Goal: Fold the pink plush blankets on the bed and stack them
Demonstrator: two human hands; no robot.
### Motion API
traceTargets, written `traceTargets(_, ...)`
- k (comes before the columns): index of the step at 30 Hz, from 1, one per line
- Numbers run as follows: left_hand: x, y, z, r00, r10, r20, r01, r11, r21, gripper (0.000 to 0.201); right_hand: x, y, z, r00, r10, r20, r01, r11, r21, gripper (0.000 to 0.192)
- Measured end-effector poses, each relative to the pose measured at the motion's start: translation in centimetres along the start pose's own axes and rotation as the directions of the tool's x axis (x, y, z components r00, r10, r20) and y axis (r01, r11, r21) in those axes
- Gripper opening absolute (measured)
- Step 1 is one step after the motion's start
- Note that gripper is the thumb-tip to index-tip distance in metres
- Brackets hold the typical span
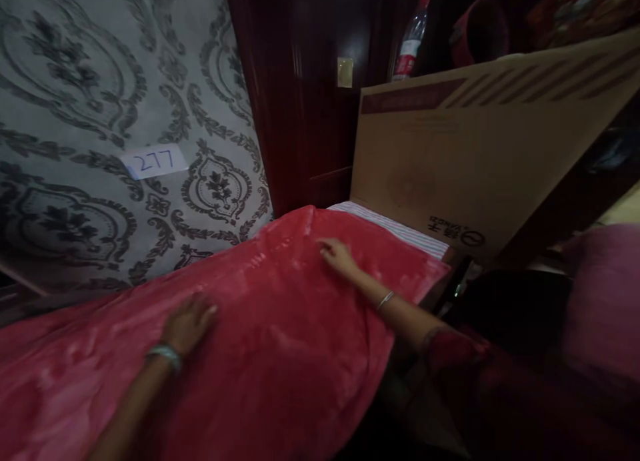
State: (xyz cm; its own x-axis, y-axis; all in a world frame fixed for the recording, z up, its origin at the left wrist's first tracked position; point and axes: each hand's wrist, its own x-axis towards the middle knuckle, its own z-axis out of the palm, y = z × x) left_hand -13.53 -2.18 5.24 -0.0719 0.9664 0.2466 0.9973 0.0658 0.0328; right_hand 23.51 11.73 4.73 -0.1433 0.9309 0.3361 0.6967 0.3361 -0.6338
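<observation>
While both hands rest on it, the red blanket [260, 354] lies spread over a bed, running from the lower left of the view up to the head end, where a strip of striped sheet [395, 226] shows uncovered beyond its far edge. The left hand [187, 324] lies palm down near the middle of the cloth, fingers loosely spread and flat, gripping nothing. The right hand [339, 255] is stretched further toward the head end, also palm down, fingers extended and pressed lightly on the surface close to the far edge; no pinch is visible in either hand.

Assessment of the blanket: its sheen and soft folds suggest a plush fleece, light for its spread, limp, with no stiffness of its own. It would likely slide readily over the sheet beneath and bunch under a pushing palm rather than move as one piece. It is not fragile. The soundest hold appears to be along an edge or at the corners, pinched between thumb and fingers; the right side edge [390, 354], which drops off the bed beside the right forearm, is nearest. A flat palm suits smoothing only.

Surroundings: patterned wallpaper [100, 114] with a paper label [154, 161] to the left, a cardboard sheet [470, 161] propped behind the head end, a plastic bottle [411, 41] beyond it, a pink cushion [605, 294] at right.
</observation>
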Motion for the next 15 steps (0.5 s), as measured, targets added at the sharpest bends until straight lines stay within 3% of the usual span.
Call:
traceTargets(2, -1.0, 7.5, -0.1, 0.981, 0.186, 0.056, -0.176, 0.972, -0.154, 0.040, 1.4, 4.4, -4.3, 0.975, 0.179, -0.128, -0.190, 0.978, -0.080, 0.046)
traceTargets(3, -1.9, 11.2, -0.3, 0.941, 0.327, 0.091, -0.297, 0.921, -0.251, 0.038, 1.7, 6.5, -6.1, 0.946, 0.264, -0.188, -0.288, 0.951, -0.113, 0.049)
traceTargets(4, -2.9, 14.6, -0.5, 0.873, 0.468, 0.138, -0.402, 0.851, -0.338, 0.035, 1.8, 8.5, -7.7, 0.907, 0.348, -0.238, -0.387, 0.911, -0.141, 0.050)
traceTargets(7, -5.8, 22.8, -0.7, 0.741, 0.637, 0.213, -0.518, 0.743, -0.422, 0.028, 1.3, 13.0, -10.5, 0.801, 0.517, -0.302, -0.584, 0.786, -0.202, 0.050)
traceTargets(9, -7.1, 26.3, -0.3, 0.686, 0.676, 0.269, -0.552, 0.724, -0.413, 0.043, 1.1, 14.8, -11.0, 0.768, 0.573, -0.286, -0.637, 0.732, -0.241, 0.046)
traceTargets(11, -7.9, 28.5, 0.3, 0.664, 0.667, 0.338, -0.578, 0.745, -0.334, 0.052, 1.2, 15.8, -10.8, 0.763, 0.592, -0.259, -0.646, 0.710, -0.280, 0.043)
traceTargets(15, -8.4, 30.9, 1.5, 0.689, 0.577, 0.438, -0.571, 0.805, -0.161, 0.047, 2.0, 16.8, -9.9, 0.795, 0.558, -0.236, -0.606, 0.719, -0.341, 0.038)
